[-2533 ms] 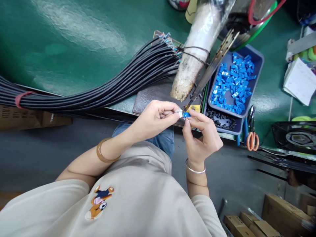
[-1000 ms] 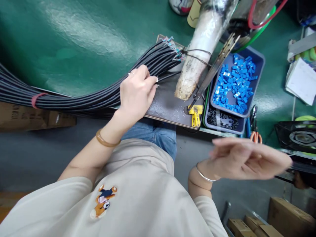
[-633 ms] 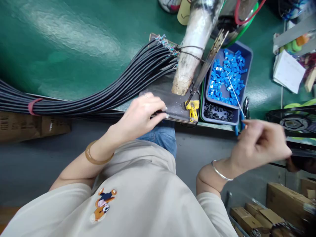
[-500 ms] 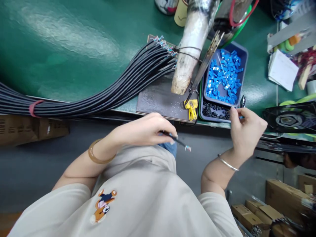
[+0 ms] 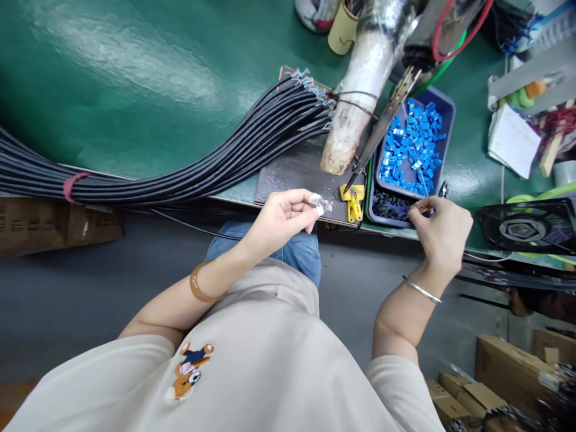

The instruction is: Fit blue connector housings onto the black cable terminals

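Fingers of the left hand [image 5: 285, 219] are pressed together at the tips around a stripped cable end [image 5: 323, 203], the others curled in behind. This grip is well behind the loose wires, probably to leave the fine strands bare and pointing towards the other hand. Just past the tabletop's near edge, the cable end is over the jeans [image 5: 294, 255]; its exact wire order is too small to tell.

Off to the right, the fingers of the right hand [image 5: 443, 231] are drawn close together and seem to pinch a thin pale rod [image 5: 422, 180], its far part over the blue parts [image 5: 411, 144]. Those lie loose in the upper tray [image 5: 447, 120], which overlaps a lower tray [image 5: 378, 221] of small black pieces, likely stacked so both are within easy reach.

Between the hands, a yellow tool [image 5: 353, 203] rests at the front of a dark board [image 5: 292, 174]. Farther in, a black cable bundle [image 5: 180, 186] sweeps across the green tabletop [image 5: 135, 108], gathered by a pink band [image 5: 74, 186], presumably to keep the stripped ends together. Beyond them stands a yellow cup [image 5: 342, 31].
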The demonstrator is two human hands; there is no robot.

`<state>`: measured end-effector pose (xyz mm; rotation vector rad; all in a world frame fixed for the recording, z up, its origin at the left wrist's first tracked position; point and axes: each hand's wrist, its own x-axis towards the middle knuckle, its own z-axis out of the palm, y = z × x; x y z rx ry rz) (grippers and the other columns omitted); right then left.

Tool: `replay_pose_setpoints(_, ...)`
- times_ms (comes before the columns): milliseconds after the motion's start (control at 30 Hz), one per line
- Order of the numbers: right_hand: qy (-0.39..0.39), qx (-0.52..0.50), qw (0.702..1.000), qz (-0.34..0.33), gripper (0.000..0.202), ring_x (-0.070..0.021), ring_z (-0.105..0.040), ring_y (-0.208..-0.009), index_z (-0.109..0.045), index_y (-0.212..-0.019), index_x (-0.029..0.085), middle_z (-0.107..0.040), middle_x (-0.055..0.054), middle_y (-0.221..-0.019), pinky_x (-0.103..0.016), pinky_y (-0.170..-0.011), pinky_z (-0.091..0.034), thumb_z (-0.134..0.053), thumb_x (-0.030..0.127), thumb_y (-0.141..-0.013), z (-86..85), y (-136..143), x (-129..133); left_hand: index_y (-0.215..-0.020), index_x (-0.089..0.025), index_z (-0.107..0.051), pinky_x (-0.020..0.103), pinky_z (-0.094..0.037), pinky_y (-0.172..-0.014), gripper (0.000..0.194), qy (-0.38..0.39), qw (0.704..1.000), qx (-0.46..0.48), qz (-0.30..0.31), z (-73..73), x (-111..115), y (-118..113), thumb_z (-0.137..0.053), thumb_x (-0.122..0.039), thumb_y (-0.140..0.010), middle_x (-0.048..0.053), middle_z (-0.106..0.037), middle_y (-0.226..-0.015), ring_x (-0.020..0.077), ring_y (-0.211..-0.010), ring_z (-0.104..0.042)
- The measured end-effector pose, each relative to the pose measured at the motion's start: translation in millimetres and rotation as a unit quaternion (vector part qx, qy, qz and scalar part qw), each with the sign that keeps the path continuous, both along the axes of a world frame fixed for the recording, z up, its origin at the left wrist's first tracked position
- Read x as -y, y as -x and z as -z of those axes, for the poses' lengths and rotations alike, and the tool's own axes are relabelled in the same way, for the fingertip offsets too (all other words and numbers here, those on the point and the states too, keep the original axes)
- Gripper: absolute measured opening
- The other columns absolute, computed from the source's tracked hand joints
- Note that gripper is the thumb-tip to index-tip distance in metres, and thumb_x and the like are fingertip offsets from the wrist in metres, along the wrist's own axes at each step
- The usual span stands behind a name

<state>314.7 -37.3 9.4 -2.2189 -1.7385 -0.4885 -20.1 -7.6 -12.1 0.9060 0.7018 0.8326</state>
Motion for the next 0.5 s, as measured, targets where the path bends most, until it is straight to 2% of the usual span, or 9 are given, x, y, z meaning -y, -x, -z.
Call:
replay_pose_setpoints(33, 0.024, -0.028, 0.999, -0.002, 0.030, -0.0018, -0.037, -0.027, -0.061, -0.046, 0.022, -0.048, 0.003, -0.033, -0.024, -0.036, -0.022, -0.072, 0.042, -0.066, -2.2, 8.1, -0.1, -0.076, -0.014, -0.060, 0.015, -0.036, -0.045, 0.008, 0.002, 1.000, 0.003, 0.004, -0.2, -0.5, 0.3, -0.067, -0.016, -0.078, -0.005, -0.054, -0.052, 0.0029, -0.045, -0.045)
replay_pose_setpoints(67, -0.016, -0.058, 0.998, 0.023, 0.027, -0.0019, -0.037, -0.028, -0.060, -0.049, 0.020, -0.049, 0.004, -0.035, -0.023, -0.037, -0.025, -0.075, 0.036, -0.065, -5.1, 21.1, 1.9, -0.076, -0.013, -0.060, 0.014, -0.036, -0.045, 0.008, 0.000, 1.000, 0.004, 0.009, -0.5, -0.8, 0.2, -0.067, -0.016, -0.078, -0.005, -0.055, -0.053, 0.0027, -0.046, -0.046)
replay_pose_setpoints(100, -0.077, -0.112, 0.990, 0.027, 0.023, -0.0026, -0.041, -0.030, -0.060, -0.054, 0.019, -0.056, 0.003, -0.043, -0.021, -0.037, -0.028, -0.076, 0.030, -0.065, -8.7, 38.4, 6.1, -0.076, -0.013, -0.061, 0.013, -0.037, -0.046, 0.007, -0.005, 1.000, 0.003, 0.013, -0.8, -1.1, -0.4, -0.067, -0.015, -0.078, -0.004, -0.056, -0.054, 0.0027, -0.047, -0.048)
replay_pose_setpoints(167, -0.169, -0.273, 0.947, -0.011, 0.010, -0.0051, -0.055, -0.044, -0.064, -0.073, 0.017, -0.070, -0.001, -0.068, -0.019, -0.042, -0.034, -0.068, 0.025, -0.077, -16.3, 81.0, 19.3, -0.077, -0.013, -0.061, 0.012, -0.040, -0.049, 0.006, -0.019, 1.000, -0.006, 0.013, -1.7, -1.4, -2.6, -0.068, -0.014, -0.078, -0.004, -0.059, -0.057, 0.0027, -0.050, -0.052)
replay_pose_setpoints(233, -0.197, -0.396, 0.895, -0.060, 0.007, -0.0040, -0.054, -0.049, -0.065, -0.082, 0.018, -0.068, 0.001, -0.075, -0.018, -0.044, -0.034, -0.070, 0.022, -0.079, -21.6, 122.6, 33.0, -0.076, -0.012, -0.062, 0.012, -0.043, -0.052, 0.010, -0.035, 0.999, -0.022, 0.002, -3.1, -1.6, -5.2, -0.071, -0.014, -0.075, -0.003, -0.061, -0.060, 0.0032, -0.053, -0.055)
replay_pose_setpoints(300, -0.135, -0.467, 0.866, -0.120, 0.006, -0.0007, -0.043, -0.046, -0.067, -0.080, 0.019, -0.067, 0.002, -0.081, -0.018, -0.043, -0.031, -0.072, 0.018, -0.077, -21.6, 152.1, 41.1, -0.074, -0.012, -0.063, 0.013, -0.045, -0.053, 0.012, -0.055, 0.998, -0.042, -0.009, -5.8, -1.8, -7.1, -0.075, -0.016, -0.073, -0.002, -0.063, -0.061, 0.0040, -0.055, -0.057)
replay_pose_setpoints(400, -0.052, -0.525, 0.837, -0.146, 0.008, -0.0002, -0.033, -0.044, -0.071, -0.087, 0.022, -0.064, 0.003, -0.083, -0.020, -0.041, -0.025, -0.071, 0.021, -0.080, -11.5, 169.6, 40.4, -0.069, -0.011, -0.064, 0.014, -0.040, -0.047, 0.017, -0.080, 0.995, -0.061, 0.005, -11.9, -2.0, -7.4, -0.072, -0.022, -0.079, 0.000, -0.064, -0.060, 0.0036, -0.049, -0.052)
replay_pose_setpoints(500, -0.058, -0.532, 0.835, -0.129, 0.010, -0.0030, -0.042, -0.049, -0.073, -0.091, 0.023, -0.063, 0.002, -0.081, -0.022, -0.045, -0.034, -0.071, 0.027, -0.082, 0.8, 171.0, 33.4, -0.066, -0.011, -0.064, 0.016, -0.031, -0.039, 0.028, -0.076, 0.994, -0.067, 0.041, -17.5, -2.0, -6.0, -0.070, -0.031, -0.083, 0.000, -0.062, -0.056, 0.0019, -0.041, -0.042)
